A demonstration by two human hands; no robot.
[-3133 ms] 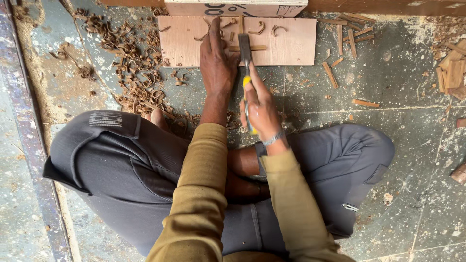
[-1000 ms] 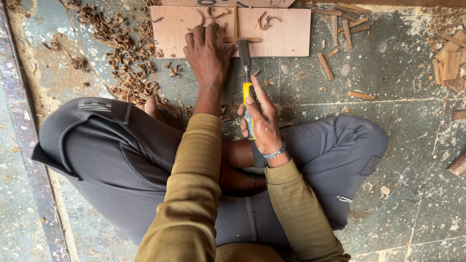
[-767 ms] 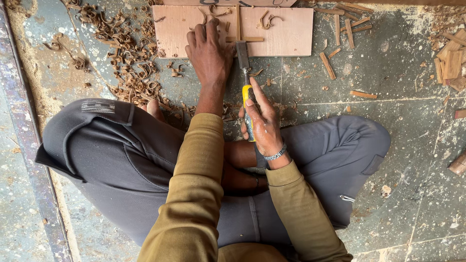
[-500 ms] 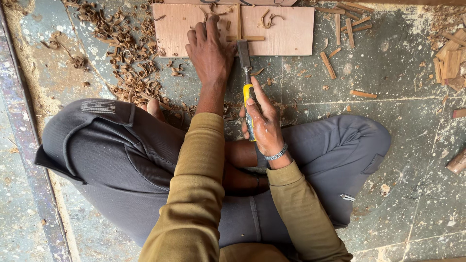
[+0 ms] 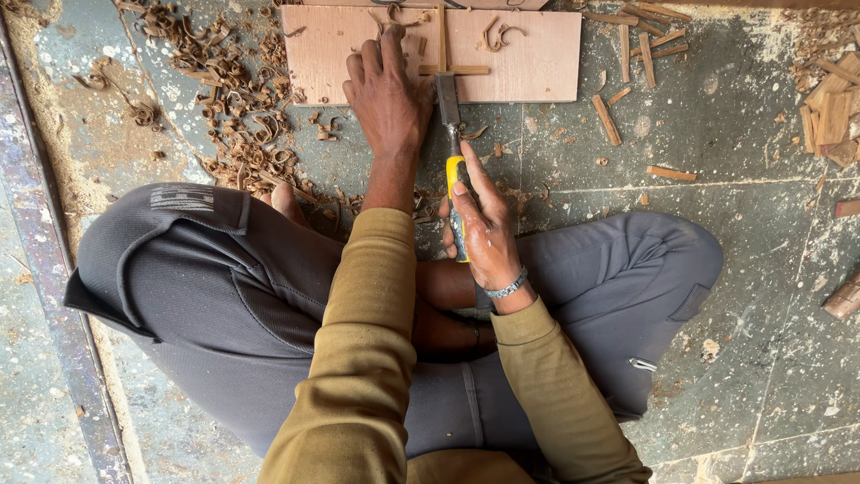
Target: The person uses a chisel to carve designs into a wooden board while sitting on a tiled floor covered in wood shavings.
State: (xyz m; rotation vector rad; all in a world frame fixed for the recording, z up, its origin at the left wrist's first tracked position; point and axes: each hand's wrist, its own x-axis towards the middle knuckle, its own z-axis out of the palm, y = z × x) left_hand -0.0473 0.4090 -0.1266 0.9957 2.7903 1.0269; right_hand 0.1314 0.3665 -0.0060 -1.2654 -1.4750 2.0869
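Note:
I sit cross-legged on the floor. My left hand (image 5: 387, 94) lies flat, fingers spread, across the near edge of a light wooden board (image 5: 528, 54). My right hand (image 5: 484, 229) grips the yellow and black handle of a chisel (image 5: 451, 121). The chisel's steel blade points away from me and meets the board's near edge, just right of my left hand. A thin wooden strip (image 5: 453, 69) lies on the board by the blade, with curled shavings around it.
A heap of brown wood shavings (image 5: 233, 116) covers the floor to the left of the board. Short wood offcuts (image 5: 607, 119) lie to the right, with more scraps (image 5: 829, 116) at the far right. A raised dark edge (image 5: 49, 269) runs down the left side.
The chisel blade has stayed at the board's near edge with only slight shifts. My left hand keeps pressing the board; the view has moved a little.

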